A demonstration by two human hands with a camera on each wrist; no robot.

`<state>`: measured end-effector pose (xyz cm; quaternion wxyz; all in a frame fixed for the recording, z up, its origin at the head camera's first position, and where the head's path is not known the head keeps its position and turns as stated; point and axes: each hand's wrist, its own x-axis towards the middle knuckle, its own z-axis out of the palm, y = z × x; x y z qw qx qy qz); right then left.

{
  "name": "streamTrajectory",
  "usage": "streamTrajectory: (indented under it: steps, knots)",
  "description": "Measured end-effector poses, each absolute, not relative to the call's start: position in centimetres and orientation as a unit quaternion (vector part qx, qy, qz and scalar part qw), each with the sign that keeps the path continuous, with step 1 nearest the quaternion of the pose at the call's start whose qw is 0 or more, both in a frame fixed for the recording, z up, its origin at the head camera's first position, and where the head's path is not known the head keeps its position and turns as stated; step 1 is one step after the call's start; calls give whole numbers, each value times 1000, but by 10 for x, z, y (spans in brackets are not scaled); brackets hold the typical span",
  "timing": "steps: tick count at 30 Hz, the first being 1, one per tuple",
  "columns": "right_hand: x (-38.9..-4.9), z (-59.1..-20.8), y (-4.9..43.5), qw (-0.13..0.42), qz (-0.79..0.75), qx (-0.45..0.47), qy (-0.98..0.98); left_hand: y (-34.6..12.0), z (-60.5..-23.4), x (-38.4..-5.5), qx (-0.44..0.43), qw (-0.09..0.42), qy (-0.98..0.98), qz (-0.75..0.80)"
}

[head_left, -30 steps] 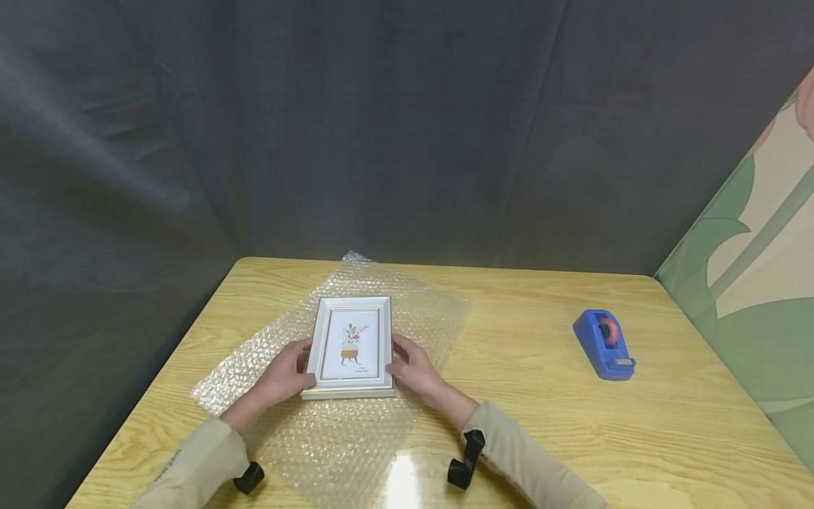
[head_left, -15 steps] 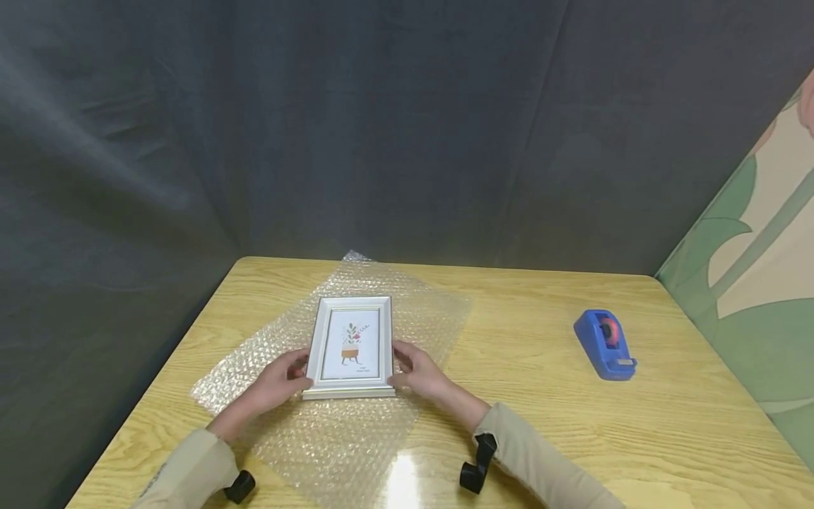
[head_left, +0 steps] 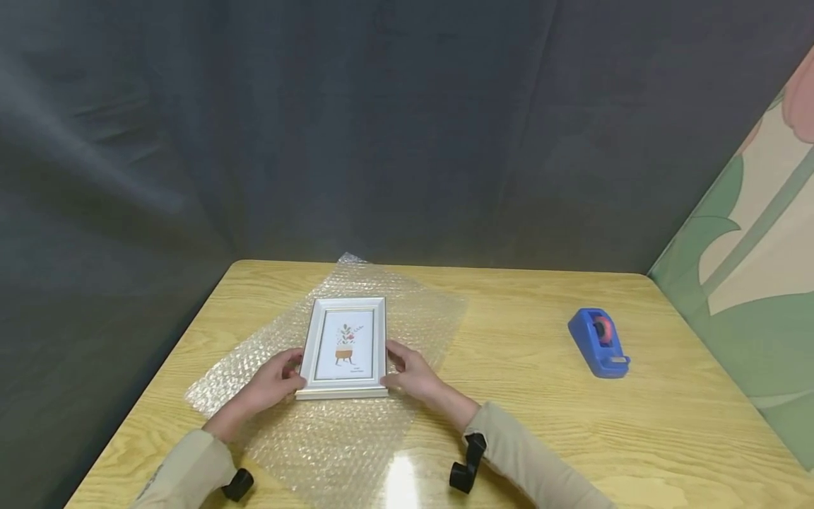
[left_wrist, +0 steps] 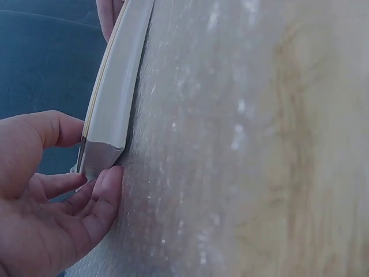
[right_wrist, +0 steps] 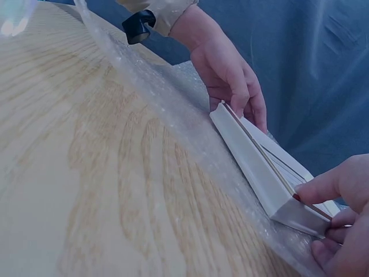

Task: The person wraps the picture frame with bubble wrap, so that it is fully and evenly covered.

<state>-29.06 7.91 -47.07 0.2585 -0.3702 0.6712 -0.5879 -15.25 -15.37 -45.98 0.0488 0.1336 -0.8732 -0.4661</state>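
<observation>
A silver-white picture frame (head_left: 307,353) with a plant drawing (head_left: 344,346) behind its front lies face up on a sheet of bubble wrap (head_left: 331,438). My left hand (head_left: 273,382) holds its left side near the close corner, thumb at the front edge and fingers along the side. At the opposite corner, my right hand (head_left: 416,375) grips the right side in the same way. In the left wrist view the left fingertips (left_wrist: 109,184) are low against the frame's side, right by the wrap. The right thumb (right_wrist: 320,187) presses the frame's front edge in the right wrist view.
A blue tape dispenser (head_left: 591,346) with a red roll stands at the right of the wooden table (head_left: 509,339). Dark curtain (head_left: 381,141) hangs behind and to the left. A flower-patterned panel (head_left: 757,283) borders the right side. Black straps (head_left: 467,463) hang at both sleeves.
Both hands have slid slightly along the picture frame toward its near corners. The frame stays in place on the bubble wrap; the head view has shifted a little.
</observation>
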Motion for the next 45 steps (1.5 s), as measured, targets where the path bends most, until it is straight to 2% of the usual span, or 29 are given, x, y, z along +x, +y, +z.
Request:
streamTrajectory:
  steps: [18,30,45]
  knots:
    - [-293,-483,72,257,-590,-347,683,-155,-458,-153,131,44,-879,-456]
    - [-298,-475,76,285,-592,-308,688,-153,-455,-152,121,37,-882,-453]
    - [-302,-484,79,280,-584,-355,674,-155,-457,-152,137,40,-871,-470]
